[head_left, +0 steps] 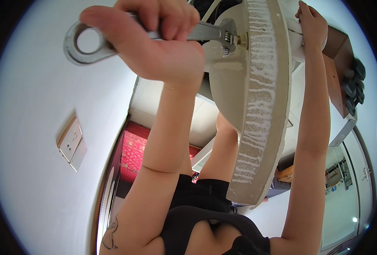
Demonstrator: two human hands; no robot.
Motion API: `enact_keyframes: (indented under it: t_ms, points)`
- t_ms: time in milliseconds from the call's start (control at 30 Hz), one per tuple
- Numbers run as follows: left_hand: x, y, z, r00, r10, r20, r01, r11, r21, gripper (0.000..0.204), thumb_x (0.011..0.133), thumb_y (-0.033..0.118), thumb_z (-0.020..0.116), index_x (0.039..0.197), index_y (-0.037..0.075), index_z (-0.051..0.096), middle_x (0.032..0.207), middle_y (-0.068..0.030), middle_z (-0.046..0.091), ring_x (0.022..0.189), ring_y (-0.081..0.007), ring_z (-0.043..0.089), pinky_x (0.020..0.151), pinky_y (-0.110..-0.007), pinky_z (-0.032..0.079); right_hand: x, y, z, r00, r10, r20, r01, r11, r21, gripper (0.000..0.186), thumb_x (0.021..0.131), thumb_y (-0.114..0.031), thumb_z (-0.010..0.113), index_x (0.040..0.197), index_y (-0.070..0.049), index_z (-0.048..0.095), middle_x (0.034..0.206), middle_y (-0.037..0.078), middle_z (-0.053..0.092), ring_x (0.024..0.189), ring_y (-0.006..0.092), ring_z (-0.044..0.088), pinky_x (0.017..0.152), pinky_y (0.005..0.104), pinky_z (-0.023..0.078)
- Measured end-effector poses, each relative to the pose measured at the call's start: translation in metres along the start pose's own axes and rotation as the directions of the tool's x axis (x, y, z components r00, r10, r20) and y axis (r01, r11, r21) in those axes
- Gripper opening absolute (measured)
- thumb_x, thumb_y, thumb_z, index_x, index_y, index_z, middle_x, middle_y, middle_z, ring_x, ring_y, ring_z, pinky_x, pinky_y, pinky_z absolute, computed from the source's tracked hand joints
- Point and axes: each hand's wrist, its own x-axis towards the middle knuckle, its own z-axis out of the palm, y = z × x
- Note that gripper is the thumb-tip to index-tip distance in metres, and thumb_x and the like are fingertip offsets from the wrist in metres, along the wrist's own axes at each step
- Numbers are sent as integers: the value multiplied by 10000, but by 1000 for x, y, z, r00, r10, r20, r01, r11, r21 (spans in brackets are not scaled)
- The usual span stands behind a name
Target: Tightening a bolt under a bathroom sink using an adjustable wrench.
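Note:
My left hand (158, 38) is wrapped around the handle of a silver adjustable wrench (88, 46), near the top of the view. The wrench's jaw meets a small brass-coloured fitting (239, 40) on the underside of a cream ceramic basin (260, 106). That basin stands on edge in front of me, with streaks of white sealant or adhesive along its rim. Across on its other side, my right hand (314, 25) is closed at the top of a pale cylindrical part (297, 32), perhaps a tap. What its fingers grip is mostly hidden.
A white wall with a socket plate (70, 142) rises on the left. Beside it lies a red patterned box or cloth (133, 153). At the right are a brown panel (337, 72), dark dumbbell-like objects (354, 87) and a glass-fronted door or mirror (341, 199).

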Motion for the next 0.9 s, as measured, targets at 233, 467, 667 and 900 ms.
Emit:
enact_keyframes:
  t_ms: [233,467,667,900]
  points:
    - [-14,-10,52,983,122,-137,43,573,818,571,973,595,208,608,158,253,453,30,261,392,-81,159,390,-233,151,-3,-6,-7,998,-52,-30,51,998,-27,380,787,-350,522,654,-10,625,571,108,589,547,238,563,593,373,437]
    - [-12,-11,61,984,137,-117,29,519,854,583,969,604,191,600,157,256,443,34,255,393,-74,150,388,-236,140,-4,-6,-4,996,-74,-40,73,997,-32,371,783,-339,520,657,-9,633,567,111,589,548,241,567,596,374,444]
    - [-5,-14,66,1000,15,-18,8,490,872,578,971,592,229,591,157,259,445,38,256,397,-72,150,395,-237,144,3,4,-1,997,-70,-29,70,997,13,365,781,-332,520,652,-12,637,562,101,592,537,217,569,585,363,445]
    - [33,-44,66,968,90,-236,89,756,649,552,957,516,427,564,168,256,465,51,256,420,-71,184,423,-246,169,2,3,-1,998,-60,-32,60,998,-8,353,781,-320,529,635,-17,634,550,84,589,525,201,567,574,352,442]
